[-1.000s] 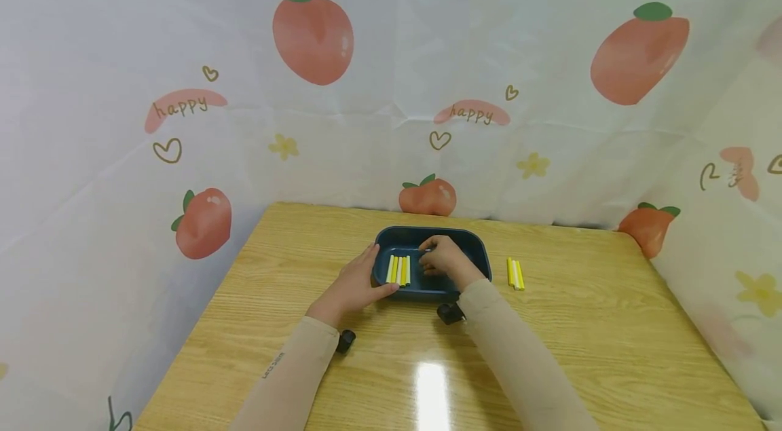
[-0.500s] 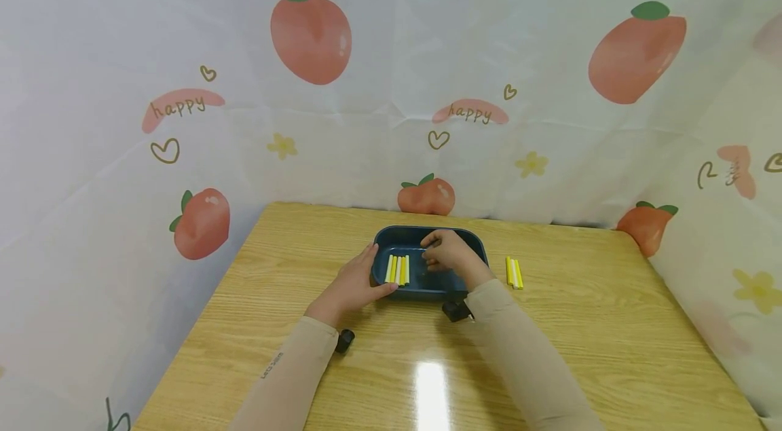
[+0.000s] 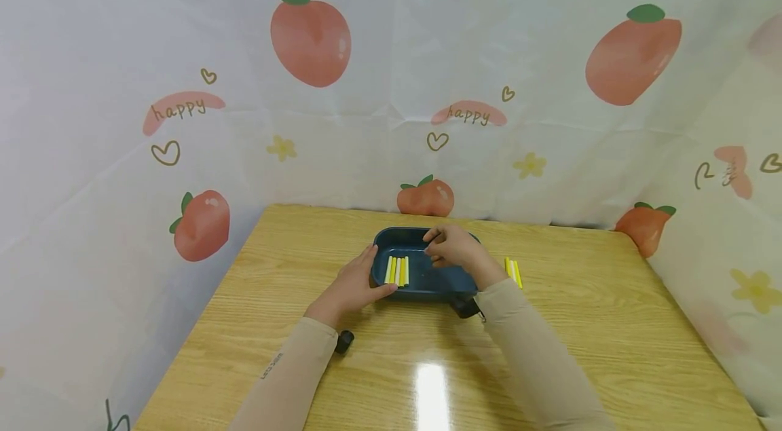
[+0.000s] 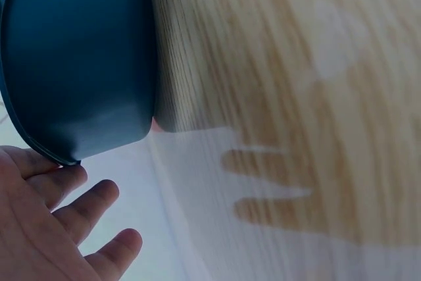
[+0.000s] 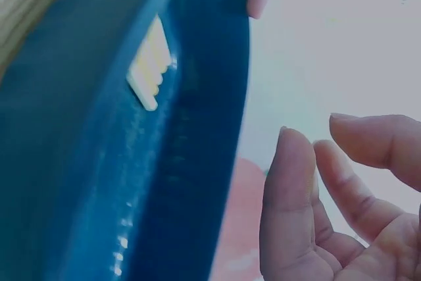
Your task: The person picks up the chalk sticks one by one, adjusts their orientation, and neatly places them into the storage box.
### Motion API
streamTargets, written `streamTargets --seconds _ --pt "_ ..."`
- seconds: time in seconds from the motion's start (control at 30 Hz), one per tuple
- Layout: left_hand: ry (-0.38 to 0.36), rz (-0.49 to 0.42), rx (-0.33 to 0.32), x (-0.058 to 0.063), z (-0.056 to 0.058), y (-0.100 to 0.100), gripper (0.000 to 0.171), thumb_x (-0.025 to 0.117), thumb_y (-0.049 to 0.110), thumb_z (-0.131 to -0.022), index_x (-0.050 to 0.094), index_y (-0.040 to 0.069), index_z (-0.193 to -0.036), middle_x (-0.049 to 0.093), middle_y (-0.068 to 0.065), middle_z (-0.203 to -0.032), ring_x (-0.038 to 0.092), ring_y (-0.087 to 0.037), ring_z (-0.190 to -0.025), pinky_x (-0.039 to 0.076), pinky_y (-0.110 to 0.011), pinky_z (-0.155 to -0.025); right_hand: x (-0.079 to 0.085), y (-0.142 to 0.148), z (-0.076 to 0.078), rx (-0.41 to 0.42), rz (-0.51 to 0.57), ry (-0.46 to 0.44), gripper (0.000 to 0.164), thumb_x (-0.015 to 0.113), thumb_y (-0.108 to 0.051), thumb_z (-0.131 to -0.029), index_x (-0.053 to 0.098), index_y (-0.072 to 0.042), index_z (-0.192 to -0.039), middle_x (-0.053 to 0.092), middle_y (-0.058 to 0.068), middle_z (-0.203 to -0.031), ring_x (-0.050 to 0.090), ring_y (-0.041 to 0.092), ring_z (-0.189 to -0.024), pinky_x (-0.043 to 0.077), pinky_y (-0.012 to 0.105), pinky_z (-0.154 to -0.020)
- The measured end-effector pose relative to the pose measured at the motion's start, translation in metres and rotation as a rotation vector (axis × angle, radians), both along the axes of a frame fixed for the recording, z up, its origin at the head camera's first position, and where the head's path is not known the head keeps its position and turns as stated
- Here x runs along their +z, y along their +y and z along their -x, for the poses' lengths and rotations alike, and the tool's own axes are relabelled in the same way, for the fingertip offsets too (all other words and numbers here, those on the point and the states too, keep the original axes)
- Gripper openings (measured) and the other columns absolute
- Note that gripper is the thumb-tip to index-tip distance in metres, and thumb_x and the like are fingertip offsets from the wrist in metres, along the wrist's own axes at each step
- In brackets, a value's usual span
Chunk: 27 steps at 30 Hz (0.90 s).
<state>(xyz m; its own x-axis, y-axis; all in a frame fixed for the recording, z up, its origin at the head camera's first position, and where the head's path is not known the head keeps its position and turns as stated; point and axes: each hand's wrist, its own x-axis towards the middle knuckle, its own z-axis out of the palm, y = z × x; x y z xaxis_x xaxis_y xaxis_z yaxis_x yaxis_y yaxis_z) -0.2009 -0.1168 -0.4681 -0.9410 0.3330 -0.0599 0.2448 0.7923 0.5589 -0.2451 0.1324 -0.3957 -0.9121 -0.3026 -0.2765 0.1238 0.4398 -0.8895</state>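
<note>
A dark blue tray point(image 3: 421, 296) sits on the wooden table. At its left end, several white and yellow sticks point(image 3: 397, 271) that look like chalk lie side by side. My left hand point(image 3: 348, 292) rests on the tray's left side, thumb at the front rim. In the left wrist view that hand point(image 4: 39, 222) has fairly straight, spread fingers, some touching the rim. Above the tray's right half hovers my right hand point(image 3: 457, 249). The right wrist view has this hand point(image 5: 368, 248) with loosely bent fingers, thumb apart from them and nothing held.
To the right of the tray lies a small group of yellow and white sticks point(image 3: 514, 273), partly covered by my right wrist. A white cloth printed with fruit point(image 3: 366, 146) hangs behind the table point(image 3: 611, 309). Black wrist cameras hang under both wrists.
My right hand has risen a little and drifted right over the tray, its sleeve nearing the sticks outside. The left hand and the sticks in the tray stay in place.
</note>
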Motion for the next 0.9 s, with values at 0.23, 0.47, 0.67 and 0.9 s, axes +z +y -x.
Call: streamTargets --seconds 0.23,0.47,0.67,0.9 --pt "-0.002 -0.012 0.003 -0.001 0.0 0.0 0.105 0.063 0.066 -0.088 0.012 0.01 -0.162 0.012 -0.008 -0.167 0.018 -0.034 -0.151 0.022 -0.058 -0.118 0.015 0.01 -0.007 0.048 -0.026 0.046 0.026 0.059 -0.006 -0.099 0.054 0.004 -0.123 0.057 0.018 -0.11 0.061 0.025 -0.086 0.058 0.044 -0.082" --pt "-0.002 -0.009 0.005 -0.001 -0.001 0.0 0.106 0.064 0.065 -0.089 0.012 0.009 -0.162 0.012 -0.008 -0.167 0.018 -0.033 -0.151 0.022 -0.055 -0.119 0.027 0.022 -0.014 0.075 -0.03 0.072 0.025 0.057 -0.007 -0.101 0.053 0.004 -0.123 0.057 0.022 -0.116 0.063 0.027 -0.09 0.056 0.049 -0.088" --pt "0.007 -0.014 0.003 0.001 -0.002 0.0 0.105 0.064 0.064 -0.089 0.013 0.008 -0.161 0.013 -0.009 -0.167 0.018 -0.033 -0.151 0.023 -0.055 -0.118 0.036 0.032 -0.016 0.065 -0.026 0.096 0.026 0.058 -0.006 -0.101 0.054 0.005 -0.124 0.055 0.024 -0.122 0.062 0.025 -0.09 0.057 0.044 -0.085" --pt "0.013 -0.005 -0.002 0.001 -0.001 0.001 0.105 0.064 0.065 -0.089 0.014 0.007 -0.161 0.014 -0.01 -0.167 0.019 -0.033 -0.151 0.023 -0.057 -0.118 0.048 0.044 -0.02 0.056 -0.069 0.13 0.028 0.061 -0.007 -0.1 0.055 0.005 -0.124 0.053 0.024 -0.122 0.064 0.026 -0.089 0.059 0.042 -0.083"
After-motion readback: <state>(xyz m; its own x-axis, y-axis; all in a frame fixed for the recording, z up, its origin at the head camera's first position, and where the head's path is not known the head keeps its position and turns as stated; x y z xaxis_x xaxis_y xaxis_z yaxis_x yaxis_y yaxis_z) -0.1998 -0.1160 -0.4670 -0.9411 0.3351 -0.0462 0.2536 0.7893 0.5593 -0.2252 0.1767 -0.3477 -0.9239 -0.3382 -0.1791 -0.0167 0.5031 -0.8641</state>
